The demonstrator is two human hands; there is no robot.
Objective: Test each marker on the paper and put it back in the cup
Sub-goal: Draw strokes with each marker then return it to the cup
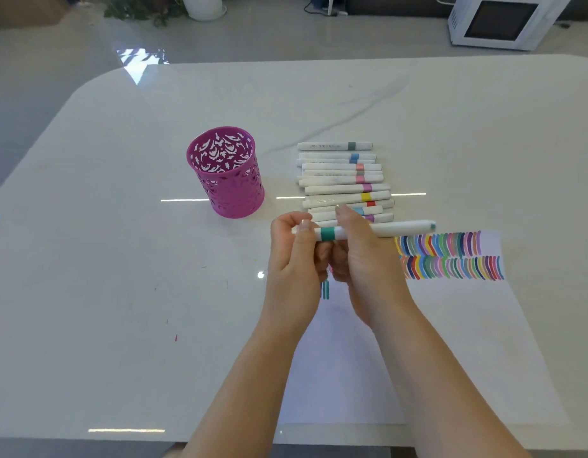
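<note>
Both grips grasp one marker: the left grip (296,256) pinches the left end between thumb and curled fingers, and the right grip (365,259) curls round the middle of the barrel. This teal-banded marker (405,228) is a smooth white plastic cylinder with a teal ring near its left end and a rounded, teal-tipped right end. It is held level, above the near edge of the marker row and the top edge of the paper.

That row of markers (342,183) lies flat on the surface (120,259), side by side and mostly touching. All are white tubes with a coloured ring toward the right end: grey-green, blue, pink, lilac, yellow, red. Faint grey print runs along several barrels, too small to read.

Left of the row, apart from it, stands the cup (226,173). It is upright, round and magenta, and its wall is pierced with a lacy cut-out pattern.

The paper (468,325) is a plain white sheet under and right of the forearms. Two bands of short, curved, many-coloured strokes (451,256) cross its top, and a few teal strokes (324,290) show between the wrists.

The surface is glossy, pale and faintly veined like marble, with rounded corners and a few small ink flecks. Beyond it on the floor sit a white box-shaped appliance (497,21) with a dark window and a white plant pot (203,4).
</note>
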